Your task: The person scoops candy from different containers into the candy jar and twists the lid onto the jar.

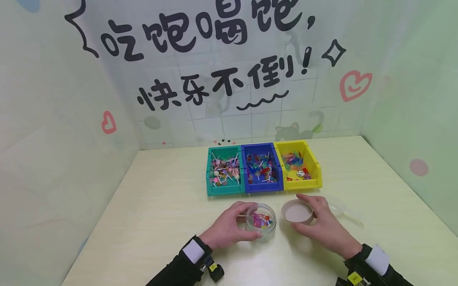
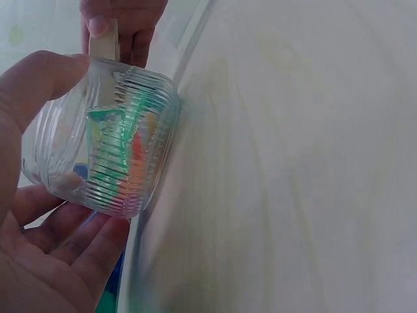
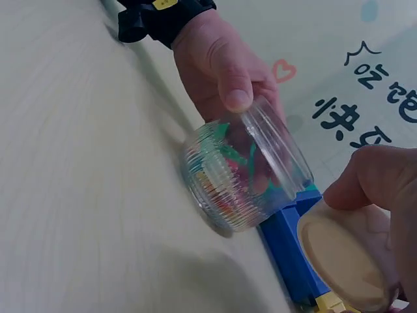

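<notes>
My left hand (image 1: 232, 226) grips a ribbed clear jar (image 1: 262, 234) by its sides, thumb in front and fingers behind. The jar is uncapped, and small colourful pieces (image 1: 262, 220) lie inside; the left wrist view shows green, orange and red ones through the glass (image 2: 120, 143). My right hand (image 1: 325, 224) pinches a round pale lid (image 1: 297, 211) by its rim, just right of the jar and apart from it. In the right wrist view the lid (image 3: 345, 257) is close to the camera, beyond the jar's mouth.
Behind the hands stand three joined bins: a green one (image 1: 226, 194) with lollipop-like pieces, a blue one (image 1: 264, 187) and a yellow one (image 1: 304, 184), both with small colourful pieces. A faint transparent item (image 1: 345, 210) lies right of my right hand. Printed walls (image 1: 229, 87) border the table.
</notes>
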Demonstrator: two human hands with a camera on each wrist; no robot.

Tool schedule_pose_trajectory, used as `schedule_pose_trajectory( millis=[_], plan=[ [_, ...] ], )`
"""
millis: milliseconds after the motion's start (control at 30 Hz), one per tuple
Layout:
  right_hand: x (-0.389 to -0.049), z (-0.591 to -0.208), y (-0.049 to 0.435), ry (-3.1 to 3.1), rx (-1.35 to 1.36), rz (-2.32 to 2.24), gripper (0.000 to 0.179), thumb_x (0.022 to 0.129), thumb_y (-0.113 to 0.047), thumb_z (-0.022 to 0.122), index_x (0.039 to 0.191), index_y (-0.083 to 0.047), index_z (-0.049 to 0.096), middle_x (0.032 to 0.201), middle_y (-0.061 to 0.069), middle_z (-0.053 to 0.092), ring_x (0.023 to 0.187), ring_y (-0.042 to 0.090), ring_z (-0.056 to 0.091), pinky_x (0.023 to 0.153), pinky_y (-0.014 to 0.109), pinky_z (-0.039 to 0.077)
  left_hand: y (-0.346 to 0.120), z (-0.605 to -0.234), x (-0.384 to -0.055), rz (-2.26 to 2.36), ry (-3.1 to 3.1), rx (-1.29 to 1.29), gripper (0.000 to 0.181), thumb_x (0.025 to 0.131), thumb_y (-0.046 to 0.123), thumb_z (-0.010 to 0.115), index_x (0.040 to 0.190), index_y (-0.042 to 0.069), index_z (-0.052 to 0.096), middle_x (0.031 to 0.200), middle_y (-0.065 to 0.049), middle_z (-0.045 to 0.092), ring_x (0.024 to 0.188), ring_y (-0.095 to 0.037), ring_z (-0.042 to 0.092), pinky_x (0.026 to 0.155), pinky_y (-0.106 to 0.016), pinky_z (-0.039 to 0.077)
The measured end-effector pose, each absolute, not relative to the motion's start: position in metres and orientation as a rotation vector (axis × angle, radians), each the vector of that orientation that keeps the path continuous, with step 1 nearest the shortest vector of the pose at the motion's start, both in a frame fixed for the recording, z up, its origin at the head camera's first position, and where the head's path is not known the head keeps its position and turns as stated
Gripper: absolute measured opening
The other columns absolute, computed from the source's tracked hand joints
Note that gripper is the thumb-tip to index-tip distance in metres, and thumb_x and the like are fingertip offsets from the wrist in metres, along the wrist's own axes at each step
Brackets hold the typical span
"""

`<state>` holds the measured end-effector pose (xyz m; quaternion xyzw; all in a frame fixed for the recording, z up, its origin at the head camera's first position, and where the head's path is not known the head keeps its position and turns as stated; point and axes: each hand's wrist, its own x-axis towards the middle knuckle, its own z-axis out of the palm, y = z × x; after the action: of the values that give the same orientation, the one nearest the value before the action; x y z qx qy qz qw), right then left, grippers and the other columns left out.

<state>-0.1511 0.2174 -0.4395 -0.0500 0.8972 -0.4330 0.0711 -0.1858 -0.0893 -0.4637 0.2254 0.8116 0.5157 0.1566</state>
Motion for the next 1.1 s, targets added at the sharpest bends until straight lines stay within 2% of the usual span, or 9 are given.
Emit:
schedule_pose_trajectory(
  millis=[167, 267, 400, 533, 633, 767, 967, 1100],
  plan=[
    [-0.150, -0.431, 0.215, 2.688, -0.170, -1.383, 0.089, 0.093, -0.029, 0.088, 0.166, -0.005, 0.042, 0.150, 0.025, 0.038, 0.132, 0.040, 0.051, 0.110, 0.052, 0.054, -0.090, -0.463, -0.186, 1.480, 2.319, 0.649, 0.076, 0.089, 0.023, 0.094, 0.156, 0.016, 0.060, 0.150, -0.004, 0.060, 0.136, -0.023, 0.063, 0.115, -0.026, 0.054],
    [-0.150, -0.428, 0.213, 2.688, -0.212, -1.458, 0.089, 0.091, -0.024, 0.089, 0.165, -0.007, 0.043, 0.149, 0.023, 0.038, 0.133, 0.039, 0.050, 0.107, 0.039, 0.054, -0.090, -0.464, -0.186, 1.481, 2.321, 0.656, 0.076, 0.089, 0.023, 0.094, 0.156, 0.015, 0.060, 0.150, -0.004, 0.060, 0.136, -0.023, 0.062, 0.115, -0.026, 0.054],
    [-0.151, -0.426, 0.211, 2.598, -0.276, -1.659, 0.092, 0.090, -0.013, 0.088, 0.160, -0.001, 0.029, 0.158, 0.024, 0.035, 0.140, 0.041, 0.049, 0.101, 0.017, 0.051, -0.089, -0.464, -0.186, 1.482, 2.322, 0.655, 0.075, 0.089, 0.023, 0.094, 0.156, 0.015, 0.060, 0.150, -0.004, 0.061, 0.136, -0.022, 0.062, 0.115, -0.026, 0.054],
    [-0.151, -0.423, 0.207, 2.516, -0.306, -1.788, 0.090, 0.092, -0.006, 0.086, 0.155, 0.002, 0.022, 0.159, 0.025, 0.039, 0.140, 0.042, 0.052, 0.101, 0.007, 0.048, -0.090, -0.465, -0.187, 1.483, 2.319, 0.645, 0.075, 0.089, 0.023, 0.094, 0.155, 0.016, 0.060, 0.149, -0.003, 0.061, 0.136, -0.022, 0.062, 0.116, -0.028, 0.055],
    [-0.152, -0.421, 0.204, 2.558, -0.382, -1.773, 0.085, 0.093, -0.006, 0.085, 0.158, 0.000, 0.030, 0.157, 0.023, 0.045, 0.138, 0.041, 0.054, 0.104, 0.006, 0.047, -0.090, -0.466, -0.187, 1.484, 2.320, 0.646, 0.075, 0.089, 0.023, 0.094, 0.155, 0.016, 0.060, 0.150, -0.003, 0.061, 0.136, -0.022, 0.062, 0.117, -0.030, 0.055],
    [-0.154, -0.420, 0.200, 2.589, -0.551, -1.757, 0.084, 0.094, -0.005, 0.083, 0.165, -0.005, 0.037, 0.161, 0.021, 0.045, 0.138, 0.042, 0.053, 0.107, 0.007, 0.047, -0.090, -0.467, -0.188, 1.486, 2.321, 0.648, 0.075, 0.089, 0.024, 0.094, 0.155, 0.016, 0.061, 0.150, -0.003, 0.061, 0.136, -0.022, 0.062, 0.117, -0.031, 0.055],
    [-0.157, -0.420, 0.187, 2.600, -0.655, -1.724, 0.077, 0.094, -0.007, 0.085, 0.157, -0.003, 0.041, 0.157, 0.018, 0.052, 0.139, 0.039, 0.054, 0.111, 0.011, 0.047, -0.090, -0.467, -0.188, 1.491, 2.316, 0.654, 0.073, 0.090, 0.024, 0.093, 0.155, 0.018, 0.061, 0.150, -0.003, 0.061, 0.137, -0.021, 0.062, 0.118, -0.033, 0.054],
    [-0.159, -0.423, 0.180, 2.663, -0.740, -1.610, 0.073, 0.094, -0.009, 0.085, 0.158, -0.008, 0.050, 0.158, 0.014, 0.056, 0.139, 0.037, 0.057, 0.117, 0.038, 0.054, -0.090, -0.468, -0.188, 1.497, 2.314, 0.676, 0.073, 0.090, 0.024, 0.093, 0.155, 0.016, 0.061, 0.150, -0.004, 0.062, 0.137, -0.021, 0.061, 0.117, -0.030, 0.054]
  ],
)
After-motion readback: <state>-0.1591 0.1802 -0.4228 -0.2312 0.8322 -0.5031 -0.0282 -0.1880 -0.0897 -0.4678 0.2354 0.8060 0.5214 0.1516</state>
